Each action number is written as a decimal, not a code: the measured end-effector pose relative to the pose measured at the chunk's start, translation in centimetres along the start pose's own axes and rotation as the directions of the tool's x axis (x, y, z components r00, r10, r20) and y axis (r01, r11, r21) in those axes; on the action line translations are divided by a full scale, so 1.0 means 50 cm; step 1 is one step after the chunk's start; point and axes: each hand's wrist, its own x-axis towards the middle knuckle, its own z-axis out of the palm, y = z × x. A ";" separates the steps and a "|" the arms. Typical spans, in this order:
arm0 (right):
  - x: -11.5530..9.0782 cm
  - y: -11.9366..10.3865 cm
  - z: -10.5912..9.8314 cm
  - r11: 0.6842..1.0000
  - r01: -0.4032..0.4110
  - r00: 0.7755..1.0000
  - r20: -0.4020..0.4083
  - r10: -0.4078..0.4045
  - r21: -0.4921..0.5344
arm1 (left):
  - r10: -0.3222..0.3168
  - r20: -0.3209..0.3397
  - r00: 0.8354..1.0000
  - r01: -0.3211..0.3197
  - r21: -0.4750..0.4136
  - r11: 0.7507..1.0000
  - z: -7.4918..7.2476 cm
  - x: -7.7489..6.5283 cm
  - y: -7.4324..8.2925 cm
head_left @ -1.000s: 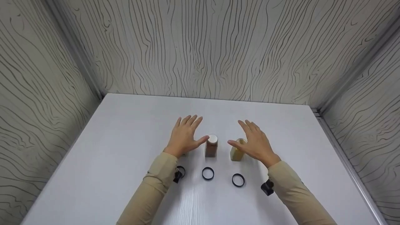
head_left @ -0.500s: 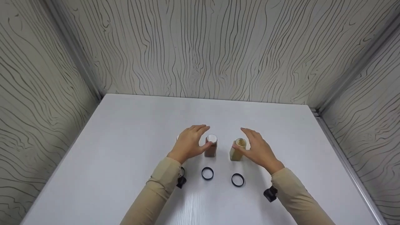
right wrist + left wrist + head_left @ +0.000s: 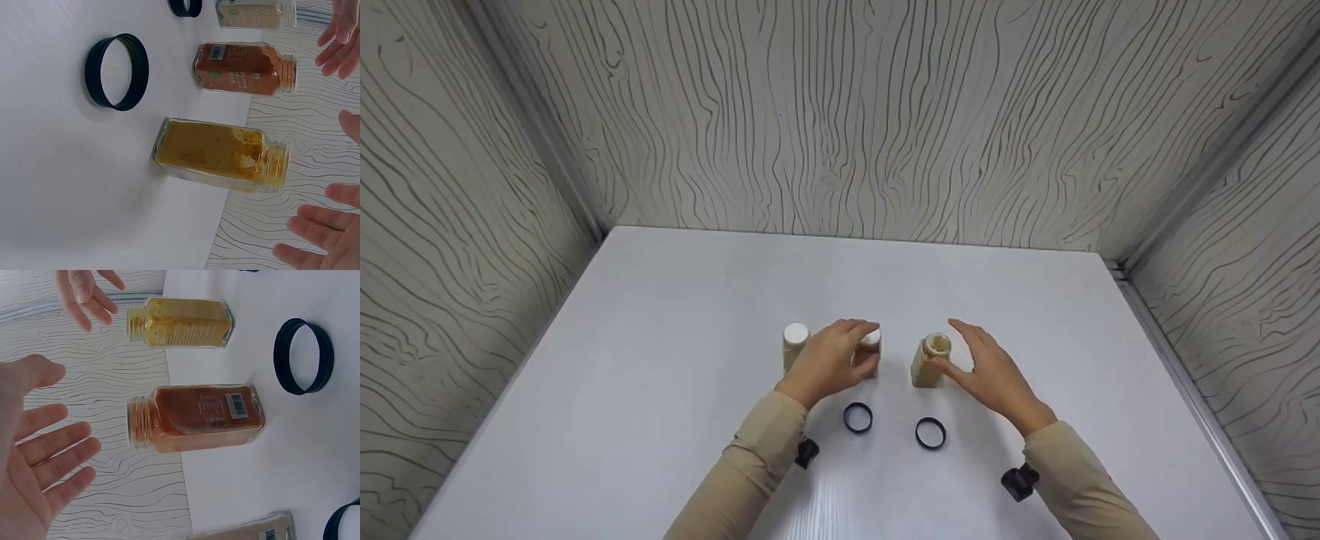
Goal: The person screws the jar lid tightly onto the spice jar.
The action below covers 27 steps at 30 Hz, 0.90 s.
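Three square glass spice jars stand upright in a row. The red-brown pepper jar [image 3: 205,416] is in the middle, partly behind my left hand [image 3: 826,364] in the head view. In the left wrist view that hand's fingers are spread above the jar's mouth and hold nothing. My right hand [image 3: 994,375] is beside the mustard-yellow jar [image 3: 928,367], thumb and fingers apart around the height of its uncovered mouth. In the right wrist view a gap shows between this hand and the jar [image 3: 216,154]. Left of my left hand stands the beige jar [image 3: 795,345], white on top.
Nearer to me on the white table [image 3: 660,315], a black ring-shaped cap [image 3: 858,418] lies before the pepper jar and another black ring [image 3: 930,433] before the yellow one. A third black ring [image 3: 343,523] shows in the left wrist view. Wood-grain panels [image 3: 825,112] enclose the table.
My left hand has moved right and closer to me, uncovering the beige jar and overlapping the pepper jar. My right hand has drawn back to the right, off the yellow jar's mouth.
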 end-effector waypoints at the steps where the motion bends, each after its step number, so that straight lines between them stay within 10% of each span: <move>1: -0.002 0.001 0.000 1.000 -0.004 1.000 0.000 0.004 0.002 | -0.001 0.001 1.000 0.001 -0.004 1.000 0.002 0.000 0.002; 27: -0.042 0.050 0.015 0.999 -0.033 0.999 0.037 0.032 0.028 | -0.022 0.118 0.993 0.036 -0.121 0.992 0.065 -0.006 0.054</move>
